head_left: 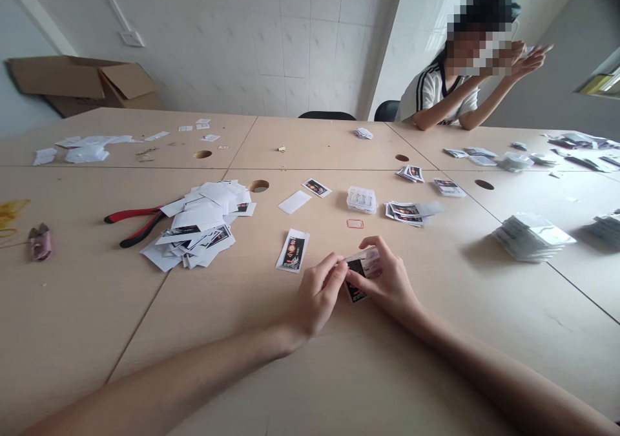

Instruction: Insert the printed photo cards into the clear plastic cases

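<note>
Over the table (426,307), left hand (314,297) and right hand (385,278) pinch a printed packet (361,274); clear plastic box (361,199) ahead, contents unclear.

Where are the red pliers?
In the head view, the red-handled pliers lie on the left part of the table, right beside the heap of white paper slips.

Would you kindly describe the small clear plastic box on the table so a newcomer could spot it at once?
On the pale table, look just past the person's right hand. The small clear plastic box sits there, left of a stack of printed cards; unlike those flat cards, it is transparent and boxy.
</note>
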